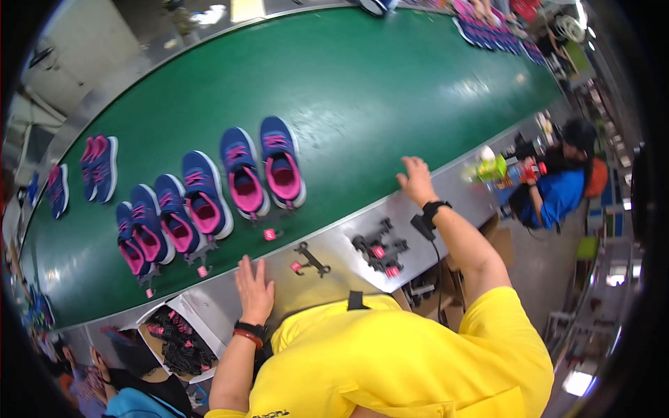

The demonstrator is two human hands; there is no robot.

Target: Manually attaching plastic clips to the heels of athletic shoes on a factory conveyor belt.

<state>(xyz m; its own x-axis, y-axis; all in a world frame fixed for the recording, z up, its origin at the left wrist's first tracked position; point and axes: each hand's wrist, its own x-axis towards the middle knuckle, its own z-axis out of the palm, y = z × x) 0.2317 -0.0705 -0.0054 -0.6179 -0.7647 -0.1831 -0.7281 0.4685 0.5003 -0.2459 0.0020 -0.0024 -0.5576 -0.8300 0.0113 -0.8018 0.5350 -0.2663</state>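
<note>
On my feed the left hand (254, 289) is at the surface's (348, 90) near metal edge, fingers wide, nothing in them; can't tell if the palm bears weight. Right hand (417, 182) is over the near edge further right, fingers loosely spread, also empty. Closest shoes are the rightmost shoe (281, 164) and the shoe beside it (243, 174), just in from the near edge, ahead of the left hand. Toes face the far edge, heels the near one, probably so the collars face the wearer. Four more shoes (174, 212) line up to their left, same way round. One loose black hanger (312, 260) lies on the metal edge between the hands; the hanger pile (381, 247) is right of it, likely parked there for easy reach.
</note>
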